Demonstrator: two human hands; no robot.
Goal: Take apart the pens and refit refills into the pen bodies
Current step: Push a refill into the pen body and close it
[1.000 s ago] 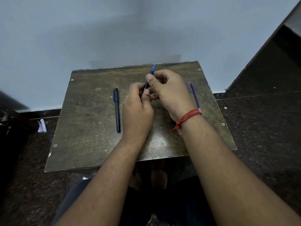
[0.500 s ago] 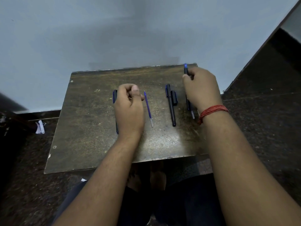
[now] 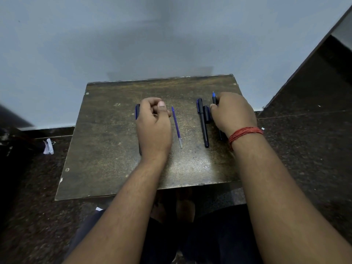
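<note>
On the small brown table [image 3: 106,149] my left hand [image 3: 154,124] rests with fingers curled and thumb on top. It lies over a black pen [image 3: 137,111] whose top end shows at its left edge. A thin blue refill [image 3: 176,126] lies just right of that hand. Further right is a black capped pen [image 3: 203,124] with a loose black cap [image 3: 207,114] beside it. My right hand [image 3: 233,113], with a red thread at the wrist, grips a black pen with a blue tip [image 3: 214,98], held low over the table's right side.
A pale wall stands right behind the table's far edge. Dark speckled floor surrounds the table, with a white paper scrap [image 3: 48,146] on the left. My legs are under the near edge. A dark raised ledge [image 3: 323,77] runs along the right.
The hands were together on one pen in the middle; they have parted. My right hand carried the blue-tipped pen to the right side, and the refill, capped pen and cap now show between them.
</note>
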